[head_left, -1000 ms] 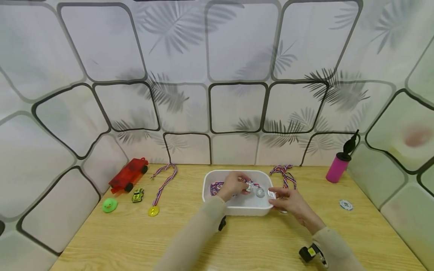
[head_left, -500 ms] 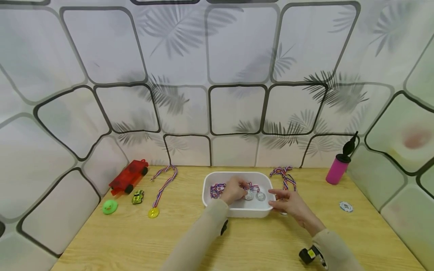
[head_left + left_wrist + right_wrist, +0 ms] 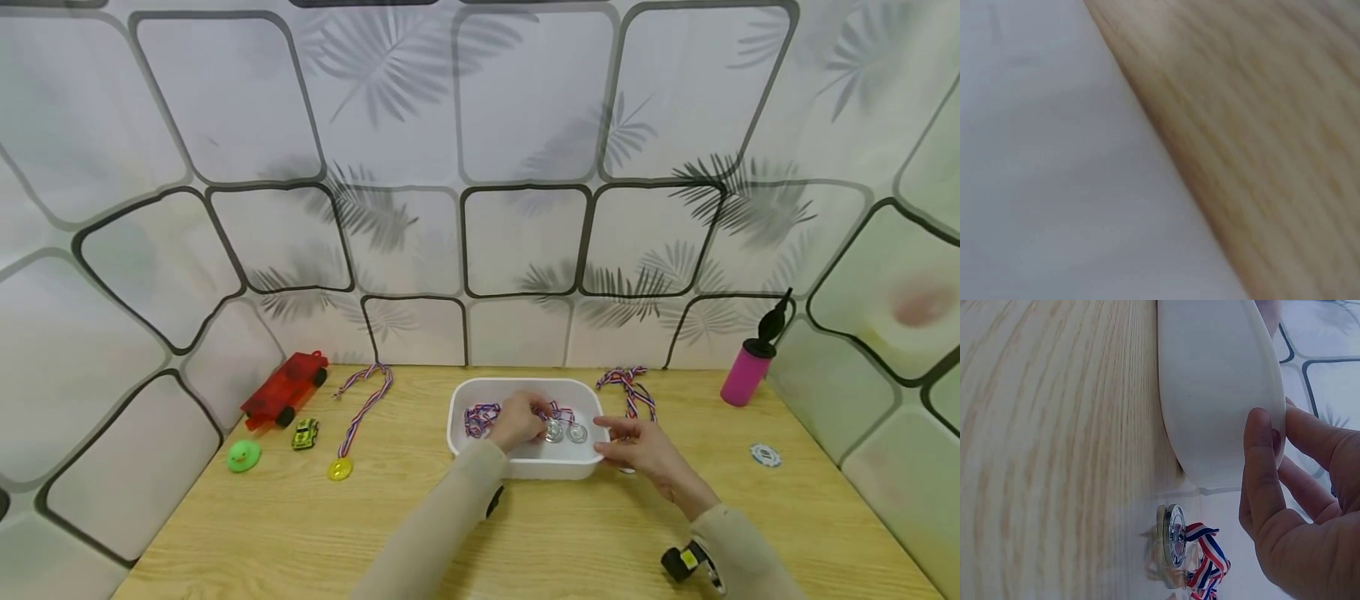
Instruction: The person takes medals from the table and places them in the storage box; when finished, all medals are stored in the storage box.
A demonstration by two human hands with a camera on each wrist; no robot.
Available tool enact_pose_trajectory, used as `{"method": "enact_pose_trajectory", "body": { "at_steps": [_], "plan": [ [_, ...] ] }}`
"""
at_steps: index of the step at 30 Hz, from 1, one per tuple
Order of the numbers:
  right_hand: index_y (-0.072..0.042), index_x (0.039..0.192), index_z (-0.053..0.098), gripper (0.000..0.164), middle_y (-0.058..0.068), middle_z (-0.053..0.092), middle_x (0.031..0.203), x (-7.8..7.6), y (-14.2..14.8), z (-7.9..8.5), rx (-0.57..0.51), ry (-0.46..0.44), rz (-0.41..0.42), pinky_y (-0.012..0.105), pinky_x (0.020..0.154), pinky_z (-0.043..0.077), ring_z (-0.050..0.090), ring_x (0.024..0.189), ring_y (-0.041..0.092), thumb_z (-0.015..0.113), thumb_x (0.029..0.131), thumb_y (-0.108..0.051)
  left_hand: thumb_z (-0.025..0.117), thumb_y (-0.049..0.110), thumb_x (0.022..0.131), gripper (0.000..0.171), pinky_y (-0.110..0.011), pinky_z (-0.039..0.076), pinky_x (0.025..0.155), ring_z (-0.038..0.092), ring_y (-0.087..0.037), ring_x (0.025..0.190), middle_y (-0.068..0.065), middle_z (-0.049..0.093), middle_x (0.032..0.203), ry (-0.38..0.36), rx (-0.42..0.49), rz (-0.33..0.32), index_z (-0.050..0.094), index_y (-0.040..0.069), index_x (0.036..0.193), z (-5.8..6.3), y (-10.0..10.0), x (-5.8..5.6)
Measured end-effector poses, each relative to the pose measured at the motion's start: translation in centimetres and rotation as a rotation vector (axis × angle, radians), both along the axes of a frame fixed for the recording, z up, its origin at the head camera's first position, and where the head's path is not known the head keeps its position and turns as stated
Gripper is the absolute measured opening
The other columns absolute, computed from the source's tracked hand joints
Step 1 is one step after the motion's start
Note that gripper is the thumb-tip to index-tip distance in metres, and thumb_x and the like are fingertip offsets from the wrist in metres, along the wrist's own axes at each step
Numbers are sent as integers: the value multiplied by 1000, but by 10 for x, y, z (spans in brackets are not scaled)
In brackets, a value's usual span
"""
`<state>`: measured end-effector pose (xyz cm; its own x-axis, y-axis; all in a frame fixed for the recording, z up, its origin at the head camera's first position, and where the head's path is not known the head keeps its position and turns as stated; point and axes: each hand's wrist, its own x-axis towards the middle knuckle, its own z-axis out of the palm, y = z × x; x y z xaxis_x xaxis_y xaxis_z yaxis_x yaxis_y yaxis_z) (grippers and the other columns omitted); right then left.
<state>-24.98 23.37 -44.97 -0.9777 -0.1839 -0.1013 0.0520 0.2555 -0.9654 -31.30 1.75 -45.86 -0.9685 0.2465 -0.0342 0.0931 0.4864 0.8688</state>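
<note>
A white plastic bin [image 3: 547, 471] stands mid-table, and my left hand [image 3: 517, 421] reaches down into it. The curled fingertips of that hand pinch the left edge of a silver medal [image 3: 553, 430]. A second silver medal [image 3: 577, 432] lies just to the right, with bunched striped ribbon [image 3: 480, 419] at the bin's left end. My right hand [image 3: 1300, 494] holds the bin's right rim, thumb and fingers on either side of the wall. Only the blurred bin wall [image 3: 1072, 162] and tabletop show in the left wrist view, not the hand.
Beside the bin's right end lies another silver medal [image 3: 1174, 536] with striped ribbon [image 3: 633, 392]. Leftward are a gold medal [image 3: 340, 468], a red toy car [image 3: 288, 387], a small yellow car [image 3: 305, 434] and a green duck [image 3: 243, 456]. A pink pump [image 3: 746, 375] and poker chip [image 3: 765, 455] stand right.
My left hand has lowered the silver medal from slightly raised to the bin's floor, beside the second one. The right hand has stayed at the rim.
</note>
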Motion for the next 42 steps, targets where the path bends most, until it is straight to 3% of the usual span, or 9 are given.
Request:
{"method": "enact_pose_trajectory", "body": {
  "at_steps": [4, 8, 14, 18, 26, 33, 37, 42],
  "plan": [
    [13, 137, 46, 59, 15, 51, 103, 0, 1, 0, 3, 3, 3, 24, 73, 60, 60, 80, 9, 72, 87, -4, 62, -14, 72, 38, -18, 48, 45, 56, -13, 52, -14, 69, 73, 23, -1, -27, 72, 1, 105, 3, -5, -1],
    [12, 137, 47, 61, 14, 50, 102, -1, 1, -1, 2, -2, -5, 25, 74, 61, 61, 80, 10, 75, 86, -7, 59, -14, 75, 40, -17, 46, 46, 56, -13, 54, -14, 67, 75, -4, 48, -47, 71, 0, 111, 7, -12, -2],
    [12, 137, 48, 61, 14, 50, 102, -1, 0, -1, 8, -5, -9, 28, 76, 61, 60, 81, 10, 75, 86, -7, 58, -12, 82, 36, -23, 49, 51, 61, -18, 62, -15, 69, 85, -60, 125, -79, 68, -2, 116, 12, -24, -3],
    [12, 137, 48, 58, 14, 51, 103, 0, -2, 0, 6, -14, -20, 28, 75, 61, 60, 81, 10, 73, 87, -4, 60, -8, 88, 28, -29, 56, 59, 66, -22, 70, -21, 70, 97, -67, 156, -112, 67, -4, 115, 17, -36, -3],
    [11, 138, 47, 59, 10, 50, 100, 1, -2, 1, 15, -11, -17, 27, 76, 61, 60, 80, 10, 72, 87, -4, 64, 5, 92, 26, -30, 58, 68, 63, -13, 73, -15, 70, 93, -38, 186, -113, 66, -2, 118, 29, -70, -4],
    [10, 139, 47, 58, 11, 49, 101, 1, 0, -1, 14, -28, -36, 24, 75, 60, 60, 79, 9, 72, 88, -4, 62, 4, 94, 29, -30, 59, 74, 66, -14, 79, -24, 69, 101, -67, 310, -127, 62, -9, 120, 35, -101, 0],
    [10, 139, 47, 59, 12, 50, 102, 1, -1, -1, 13, -22, -25, 24, 75, 60, 60, 79, 9, 72, 88, -4, 60, 6, 96, 28, -28, 59, 75, 66, -13, 81, -22, 70, 101, -69, 328, -114, 61, -8, 121, 36, -122, 3],
    [9, 138, 47, 58, 12, 49, 102, -1, -1, -1, 13, -23, -27, 25, 75, 60, 60, 80, 10, 71, 88, -4, 57, 8, 98, 31, -30, 59, 77, 67, -15, 83, -30, 65, 111, -71, 355, -129, 58, -10, 123, 36, -148, 7]
  ]
}}
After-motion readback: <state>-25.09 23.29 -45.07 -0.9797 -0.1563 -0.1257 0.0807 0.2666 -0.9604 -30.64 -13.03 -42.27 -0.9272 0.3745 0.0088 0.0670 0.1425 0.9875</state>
